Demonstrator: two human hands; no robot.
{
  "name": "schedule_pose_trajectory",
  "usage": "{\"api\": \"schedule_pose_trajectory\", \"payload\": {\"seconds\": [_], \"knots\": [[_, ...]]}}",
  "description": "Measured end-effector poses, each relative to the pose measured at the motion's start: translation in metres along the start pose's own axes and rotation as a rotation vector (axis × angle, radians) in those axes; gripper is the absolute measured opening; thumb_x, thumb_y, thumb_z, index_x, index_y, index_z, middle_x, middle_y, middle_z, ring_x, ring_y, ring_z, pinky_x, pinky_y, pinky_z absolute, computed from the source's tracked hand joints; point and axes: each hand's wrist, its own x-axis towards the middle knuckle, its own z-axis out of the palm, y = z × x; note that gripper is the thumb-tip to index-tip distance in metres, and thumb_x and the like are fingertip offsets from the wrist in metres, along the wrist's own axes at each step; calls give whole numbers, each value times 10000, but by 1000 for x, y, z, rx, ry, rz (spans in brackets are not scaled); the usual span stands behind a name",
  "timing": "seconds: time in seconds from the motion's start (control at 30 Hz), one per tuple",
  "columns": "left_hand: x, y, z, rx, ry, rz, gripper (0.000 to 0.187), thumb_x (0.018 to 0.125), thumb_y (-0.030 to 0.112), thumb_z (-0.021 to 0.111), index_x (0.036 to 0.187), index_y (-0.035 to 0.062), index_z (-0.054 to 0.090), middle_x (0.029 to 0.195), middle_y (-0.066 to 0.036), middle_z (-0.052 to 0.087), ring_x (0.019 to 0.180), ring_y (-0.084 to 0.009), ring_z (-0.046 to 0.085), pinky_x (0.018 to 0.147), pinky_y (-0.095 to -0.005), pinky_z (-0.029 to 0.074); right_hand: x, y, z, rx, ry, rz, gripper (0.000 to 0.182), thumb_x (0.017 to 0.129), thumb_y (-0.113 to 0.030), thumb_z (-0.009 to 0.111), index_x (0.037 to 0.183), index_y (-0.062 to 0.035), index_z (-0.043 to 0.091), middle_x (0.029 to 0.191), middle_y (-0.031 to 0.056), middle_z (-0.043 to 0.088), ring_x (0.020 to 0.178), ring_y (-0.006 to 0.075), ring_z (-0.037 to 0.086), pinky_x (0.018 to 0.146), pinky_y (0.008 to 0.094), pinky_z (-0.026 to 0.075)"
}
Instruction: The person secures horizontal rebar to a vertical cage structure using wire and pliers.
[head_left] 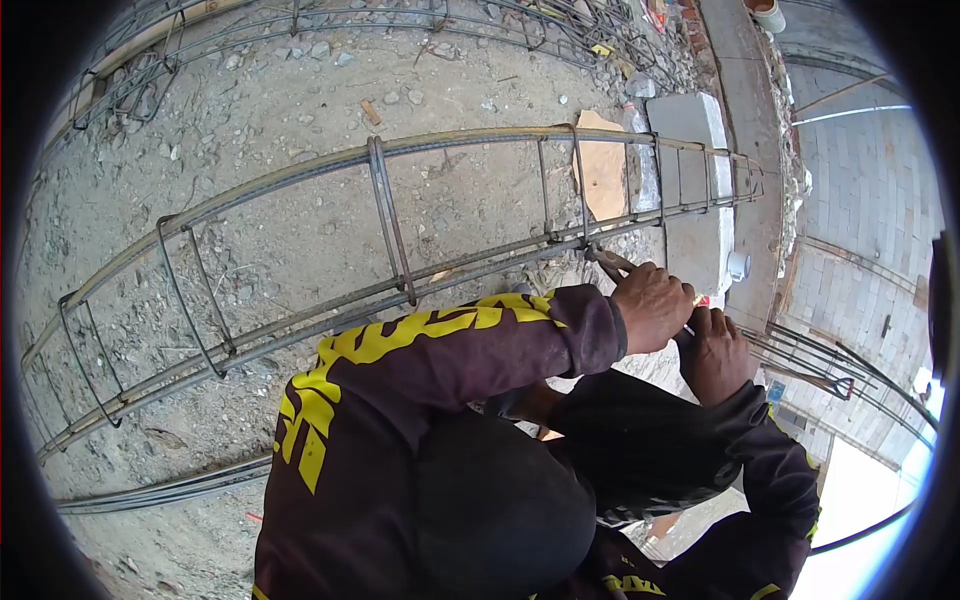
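My left hand (650, 306) is wrapped round the handles of dark metal pincers (610, 264). The pincers' jaws reach the lower bars of a long rebar cage (400, 280), beside one of its stirrups (578, 180). Close by on the right, my right hand (718, 352) is closed with its fingers curled towards my left hand. A dark piece with a shiny edge shows between the two hands, but its shape is mostly hidden. The cage runs from the lower left to the upper right, with square stirrups along it.
A pale block (695, 250) and a brown flat piece (600, 165) lie by the cage's right end, with a white cup (738, 266) nearby. More rebar (420, 22) lies at the top. Loose rods (800, 360) extend right. My knees (505, 500) are below my arms.
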Motion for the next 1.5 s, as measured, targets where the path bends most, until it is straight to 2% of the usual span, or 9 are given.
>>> {"api": "schedule_pose_trajectory", "payload": {"seconds": [0.1, 0.13, 0.23, 0.37, 0.6, 1.03, 1.23, 1.4, 1.5], "knots": [[-29, 27, -11, 536, 150, 37, 236, 905, 168, 495, 1040, -1, 590, 1056, -120, 606, 1023, -247, 566, 940, -422, 416, 6, 6, 9, 288, -320, 32, 159, 819, -79, 641, 954, -2, 607, 832, 190, 657, 750, 390, 649, 656, 456, 520], [-39, 32, -10, 573, 172, 63, 251, 905, 182, 499, 1057, 1, 586, 1061, -111, 589, 1021, -241, 550, 937, -421, 408, 7, 14, 26, 297, -85, -362, 128, 813, -77, 673, 899, -2, 616, 721, 153, 660, 617, 320, 656, 562, 422, 516], [-51, 33, 2, 596, 188, 158, 273, 899, 214, 513, 1076, 17, 580, 1041, -84, 558, 994, -218, 524, 910, -396, 394, 16, -7, -11, 965, -831, 331, 140, 820, -120, 716, 863, -21, 626, 597, 77, 589, 483, 214, 591, 460, 336, 490], [-35, 9, 11, 455, 146, 261, 136, 860, 211, 561, 920, 93, 591, 837, -15, 569, 836, -168, 556, 780, -311, 408, 8, -9, -5, 1473, -966, 522, 223, 769, -94, 769, 850, 6, 587, 575, 61, 574, 446, 154, 558, 414, 302, 416], [-14, 1, 22, 96, 93, 216, 77, 848, 140, 556, 793, 86, 554, 731, -50, 597, 799, -223, 615, 756, -357, 454, -26, -35, -6, 44, 242, 31, 221, 836, -201, 700, 916, -33, 582, 727, 132, 508, 687, 353, 561, 596, 458, 430], [-32, 8, 0, 325, 136, 269, 411, 890, 133, 534, 1278, -1, 508, 843, -42, 550, 869, -208, 561, 855, -363, 435, 1, 0, -24, 1126, -986, 484, 365, 762, -274, 820, 847, 29, 635, 732, 150, 644, 598, 276, 621, 601, 387, 495], [-4, 9, -24, 6, -100, 88, 580, 805, 109, 622, 1348, -31, 472, 889, -100, 605, 896, -242, 589, 815, -370, 452, -10, -48, -64, -131, 264, -2, 263, 775, -211, 761, 926, -21, 662, 686, 117, 577, 685, 305, 631, 619, 419, 500], [-28, 33, -25, 555, 81, 186, 650, 936, 270, 536, 1506, 27, 338, 919, -56, 562, 934, -250, 558, 1131, -554, 246, 17, 12, -48, 1026, -821, 324, 289, 868, -211, 742, 969, 30, 621, 659, 68, 628, 548, 192, 652, 488, 294, 495], [-31, 26, -9, 485, 34, 143, 575, 936, 200, 492, 1444, -50, 389, 876, -54, 570, 896, -210, 567, 999, -404, 406, 25, -1, -63, 998, -985, 274, 350, 867, -177, 718, 1091, 38, 555, 731, 98, 646, 593, 215, 666, 518, 317, 515]]}}
